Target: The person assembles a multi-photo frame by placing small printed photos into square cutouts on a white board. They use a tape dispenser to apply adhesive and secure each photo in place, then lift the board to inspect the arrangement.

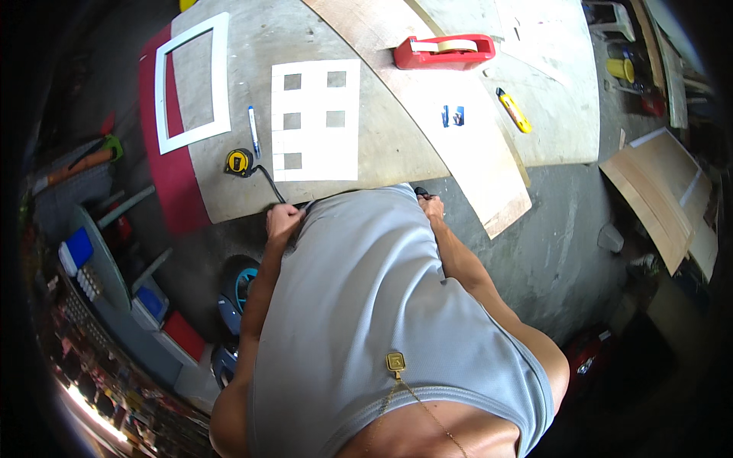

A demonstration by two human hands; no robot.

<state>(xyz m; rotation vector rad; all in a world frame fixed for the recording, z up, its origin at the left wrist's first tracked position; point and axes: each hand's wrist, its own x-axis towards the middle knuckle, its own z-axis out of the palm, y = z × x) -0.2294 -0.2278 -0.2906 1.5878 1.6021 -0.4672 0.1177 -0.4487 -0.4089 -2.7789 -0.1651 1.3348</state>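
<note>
My left hand (284,220) is closed at the table's front edge, beside my shirt. What it may hold is hidden. A black strap runs down to it from a yellow and black tape measure (239,162). On the other side of my shirt, my right hand (432,207) is curled next to a small dark thing (420,191) that I cannot identify. Beyond my hands lies a white sheet (309,139) with several square holes. A blue and white marker (253,131) rests left of it, and a white rectangular frame (221,91) lies farther left.
A long thin wooden board (477,172) crosses the table (412,156) and overhangs its front edge. On the right are a red tape dispenser (445,53), a yellow cutter knife (514,111) and small blue pieces (453,116). More boards (649,195) lean at the right.
</note>
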